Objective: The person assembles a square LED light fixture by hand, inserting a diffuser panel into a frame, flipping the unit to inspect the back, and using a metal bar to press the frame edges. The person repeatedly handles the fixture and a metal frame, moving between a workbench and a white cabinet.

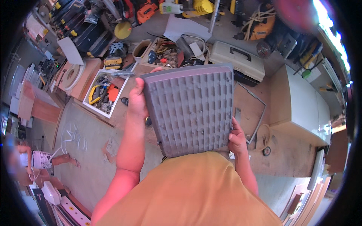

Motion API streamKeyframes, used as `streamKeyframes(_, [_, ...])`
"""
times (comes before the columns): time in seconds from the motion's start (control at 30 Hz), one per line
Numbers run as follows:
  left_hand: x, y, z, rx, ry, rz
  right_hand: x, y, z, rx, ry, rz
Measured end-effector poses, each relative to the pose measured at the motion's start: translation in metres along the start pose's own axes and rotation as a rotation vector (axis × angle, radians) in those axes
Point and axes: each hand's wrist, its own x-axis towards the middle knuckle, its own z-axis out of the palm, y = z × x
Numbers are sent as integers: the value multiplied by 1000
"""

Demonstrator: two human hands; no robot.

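A flat, dark grey plastic case (pixel 190 109) with rows of ridges across its face is held up against the front of my body, its far end slightly raised. My left hand (pixel 138 100) is closed on its left edge near the far corner, thumb along the rim and other fingers partly hidden behind it. Lower on the opposite edge, my right hand (pixel 236 136) grips the side with thumb and fingers. The case's underside, and whatever is in it, cannot be seen.
Behind the case stands a workbench (pixel 290 162) with a white tray of tools (pixel 109 107), an open box of parts (pixel 169 52) and a beige toolbox (pixel 239 60). A white cabinet (pixel 301 98) is at right. Another person (pixel 41 158) sits at far left.
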Motion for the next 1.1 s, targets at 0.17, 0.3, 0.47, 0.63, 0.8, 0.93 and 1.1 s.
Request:
streamKeyframes(0.17, [0,3,7,-73,-11,-15,5,5,-3,-1,-29,0])
streamKeyframes(0.3, [-2,4,12,-71,13,2,8,7,-2,4,-39,-5])
streamKeyframes(0.47, [-3,6,17,-80,-2,-18,8,12,-6,15,-20,-27])
streamKeyframes(0.63, [-1,3,9,-157,-115,-14,10,17,-8,-26,-32,-54])
streamKeyframes(0.8, [-2,4,17,-174,-98,-16,11,19,-9,-57,3,-43])
streamKeyframes(0.93, [-2,5,22,-136,-49,-6,10,22,-6,-112,-3,-79])
streamKeyframes(1.1, [-4,7,23,-131,-119,2,10,19,-3,-165,29,-60])
